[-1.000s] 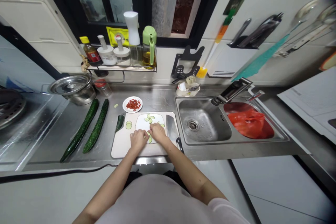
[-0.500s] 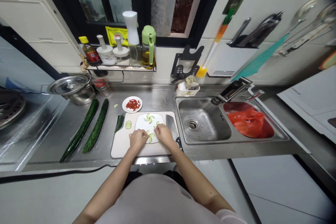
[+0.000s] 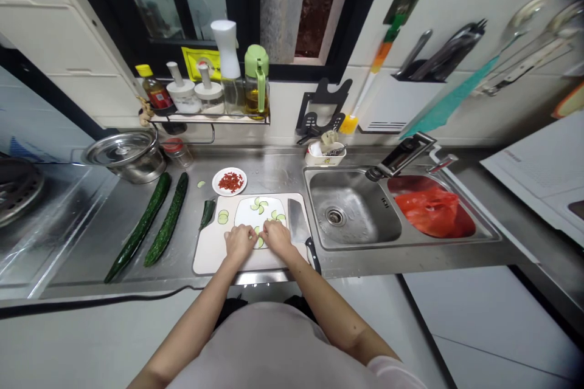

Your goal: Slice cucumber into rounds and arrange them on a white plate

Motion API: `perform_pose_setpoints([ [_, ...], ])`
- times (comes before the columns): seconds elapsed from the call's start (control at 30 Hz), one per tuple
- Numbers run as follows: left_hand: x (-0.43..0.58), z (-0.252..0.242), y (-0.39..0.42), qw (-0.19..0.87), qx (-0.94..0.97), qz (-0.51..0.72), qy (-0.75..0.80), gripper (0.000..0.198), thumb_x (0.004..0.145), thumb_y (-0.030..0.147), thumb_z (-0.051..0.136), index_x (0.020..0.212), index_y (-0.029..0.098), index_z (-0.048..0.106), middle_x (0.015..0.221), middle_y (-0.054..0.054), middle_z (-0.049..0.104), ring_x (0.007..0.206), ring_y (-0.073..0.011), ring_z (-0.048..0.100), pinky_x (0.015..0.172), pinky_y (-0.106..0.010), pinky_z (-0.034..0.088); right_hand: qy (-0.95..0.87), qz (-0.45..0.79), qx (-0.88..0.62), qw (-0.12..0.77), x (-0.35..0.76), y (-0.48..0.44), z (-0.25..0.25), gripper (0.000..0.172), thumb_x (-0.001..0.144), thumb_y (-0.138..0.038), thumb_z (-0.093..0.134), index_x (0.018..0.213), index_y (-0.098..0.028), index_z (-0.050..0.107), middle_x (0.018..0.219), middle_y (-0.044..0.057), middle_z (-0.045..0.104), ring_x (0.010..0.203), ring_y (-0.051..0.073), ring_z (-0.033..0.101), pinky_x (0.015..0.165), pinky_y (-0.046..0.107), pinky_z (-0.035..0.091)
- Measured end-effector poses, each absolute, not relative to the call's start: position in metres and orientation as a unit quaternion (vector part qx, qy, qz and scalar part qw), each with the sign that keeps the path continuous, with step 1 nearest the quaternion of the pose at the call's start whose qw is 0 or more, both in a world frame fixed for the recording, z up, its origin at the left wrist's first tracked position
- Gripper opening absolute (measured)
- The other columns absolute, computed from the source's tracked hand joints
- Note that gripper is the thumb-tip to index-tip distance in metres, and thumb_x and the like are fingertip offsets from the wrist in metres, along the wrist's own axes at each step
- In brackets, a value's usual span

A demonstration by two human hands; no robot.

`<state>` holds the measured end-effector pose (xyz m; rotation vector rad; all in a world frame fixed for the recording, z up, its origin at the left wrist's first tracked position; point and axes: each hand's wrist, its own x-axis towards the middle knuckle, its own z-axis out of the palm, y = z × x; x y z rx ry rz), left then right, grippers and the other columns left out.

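A white plate (image 3: 245, 211) lies on a pale cutting board (image 3: 212, 258). Thin cucumber slices are arranged on it in small fans, one at the far side (image 3: 260, 205) and one at the right (image 3: 278, 217). At the near side, more cucumber slices (image 3: 260, 242) show between my hands. My left hand (image 3: 239, 242) is closed in a pinch at the plate's near left. Just beside it, my right hand (image 3: 277, 238) bends its closed fingers down onto the near slices. Whatever the fingertips hold is too small to make out. Some round cucumber slices (image 3: 223, 216) rest on the board's left.
Right of the plate lies a knife (image 3: 298, 222). A cucumber piece (image 3: 207, 213) touches the board's left edge. Two whole cucumbers (image 3: 139, 228) (image 3: 168, 220) lie further left. Behind stands a dish of red bits (image 3: 218, 189). The sink (image 3: 365, 219) is at the right.
My right hand has moved left and slightly nearer, from the right-hand fan to the near slices, next to my left hand. My left hand has stayed almost in place.
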<state>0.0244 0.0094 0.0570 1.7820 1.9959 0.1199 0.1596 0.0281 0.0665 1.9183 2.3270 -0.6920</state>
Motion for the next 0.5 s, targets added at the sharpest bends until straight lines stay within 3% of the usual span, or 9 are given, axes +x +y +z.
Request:
perform_pose_setpoints([
  [0.37, 0.0249, 0.057, 0.0095, 0.222, 0.654, 0.035, 0.723, 0.021, 0.084, 0.034, 0.051, 0.079, 0.023, 0.067, 0.094, -0.007, 0.067, 0.099, -0.026, 0.056, 0.084, -0.039, 0.031, 0.755, -0.229, 0.614, 0.021, 0.1604, 0.0268, 0.065, 0.017, 0.09, -0.029, 0.048, 0.096, -0.019, 0.061, 0.103, 0.007, 0.064, 0.096, 0.018, 0.055, 0.074, 0.026, 0.037],
  [0.5, 0.0253, 0.0562, 0.0076, 0.226, 0.658, 0.054, 0.716, 0.016, 0.082, 0.032, 0.054, 0.09, 0.024, 0.066, 0.094, -0.005, 0.067, 0.098, -0.0246, 0.056, 0.084, -0.037, 0.03, 0.755, -0.22, 0.617, -0.009, 0.1664, 0.0251, 0.0652, 0.02, 0.093, -0.027, 0.043, 0.098, -0.019, 0.061, 0.102, 0.007, 0.064, 0.094, 0.017, 0.055, 0.071, 0.025, 0.036],
])
